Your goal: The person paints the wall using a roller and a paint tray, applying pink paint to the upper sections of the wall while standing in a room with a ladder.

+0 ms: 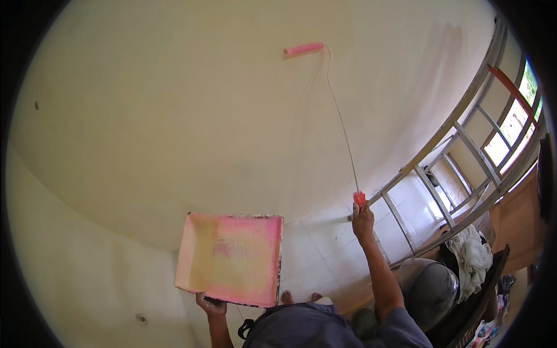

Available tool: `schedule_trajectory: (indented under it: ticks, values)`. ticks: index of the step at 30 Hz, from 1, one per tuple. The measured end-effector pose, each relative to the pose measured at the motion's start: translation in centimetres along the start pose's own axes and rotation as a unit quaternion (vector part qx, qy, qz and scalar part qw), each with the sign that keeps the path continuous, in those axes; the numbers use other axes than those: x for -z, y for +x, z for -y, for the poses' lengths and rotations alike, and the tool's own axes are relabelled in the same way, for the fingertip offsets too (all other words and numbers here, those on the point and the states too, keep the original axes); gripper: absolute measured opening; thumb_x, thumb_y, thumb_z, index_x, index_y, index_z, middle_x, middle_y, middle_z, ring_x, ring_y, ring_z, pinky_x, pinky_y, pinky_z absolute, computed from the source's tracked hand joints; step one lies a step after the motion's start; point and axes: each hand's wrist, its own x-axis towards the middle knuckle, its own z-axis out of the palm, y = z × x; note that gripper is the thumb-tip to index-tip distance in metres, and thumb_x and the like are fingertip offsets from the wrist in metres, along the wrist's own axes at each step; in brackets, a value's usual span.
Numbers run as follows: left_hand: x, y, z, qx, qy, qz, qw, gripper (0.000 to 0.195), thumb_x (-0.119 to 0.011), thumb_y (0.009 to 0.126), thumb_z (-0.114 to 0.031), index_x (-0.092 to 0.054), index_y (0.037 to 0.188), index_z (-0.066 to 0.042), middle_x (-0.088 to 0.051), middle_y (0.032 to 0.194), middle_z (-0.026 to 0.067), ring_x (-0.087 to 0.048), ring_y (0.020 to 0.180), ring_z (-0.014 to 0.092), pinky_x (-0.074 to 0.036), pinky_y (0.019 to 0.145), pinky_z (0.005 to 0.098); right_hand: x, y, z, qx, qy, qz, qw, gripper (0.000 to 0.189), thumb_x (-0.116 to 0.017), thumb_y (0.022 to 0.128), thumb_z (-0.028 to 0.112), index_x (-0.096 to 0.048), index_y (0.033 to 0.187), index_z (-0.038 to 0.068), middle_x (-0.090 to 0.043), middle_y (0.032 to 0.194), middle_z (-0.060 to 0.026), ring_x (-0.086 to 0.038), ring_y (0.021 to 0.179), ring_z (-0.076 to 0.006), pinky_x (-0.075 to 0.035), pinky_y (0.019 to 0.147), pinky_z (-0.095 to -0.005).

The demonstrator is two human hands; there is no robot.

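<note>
My right hand (364,219) is closed around the red handle of a paint roller (304,48). Its long thin wire frame runs up to a pink roller sleeve, which lies against or very close to the pale wall (196,122). At the lower left, my left hand (212,303) grips the near edge of a paint tray (243,261). The tray is pink and yellowish inside, with dark stains along its rim. Part of the left hand is hidden beneath the tray.
An aluminium ladder (398,222) stands on the right over a white tiled floor (313,256). Beside my right arm are a dark helmet (428,287) and a crumpled white cloth (472,256) on dark furniture. A window (513,126) lies beyond the ladder.
</note>
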Motion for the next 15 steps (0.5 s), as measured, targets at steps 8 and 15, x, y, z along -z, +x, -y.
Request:
schedule_trajectory:
  ticks: [8,15]
  values:
    - [-2.5,-0.7,0.8,0.001,-0.018,-0.022,1.0,0.044,-0.047,0.078,-0.023,-0.049,0.117,-0.003,-0.056,0.111,0.0093,-0.055,0.104,0.025,-0.046,0.091,0.0406,0.3,-2.8,-3.1,0.075,0.028,-0.074,0.994,0.031,-0.049,0.093,0.029,-0.041,0.099,-0.001,-0.058,0.071,-0.0289,-0.057,0.067,-0.0482,-0.042,0.054,-0.0537]
    - [-1.3,0.0,1.0,0.006,0.002,0.03,1.0,0.042,-0.048,0.081,-0.027,-0.05,0.115,-0.003,-0.058,0.107,0.008,-0.056,0.1,0.024,-0.048,0.086,0.0407,1.8,2.7,3.1,0.028,0.0,-0.015,1.0,0.033,-0.048,0.093,0.032,-0.044,0.099,0.0,-0.058,0.075,-0.0287,-0.056,0.072,-0.0483,-0.044,0.059,-0.0527]
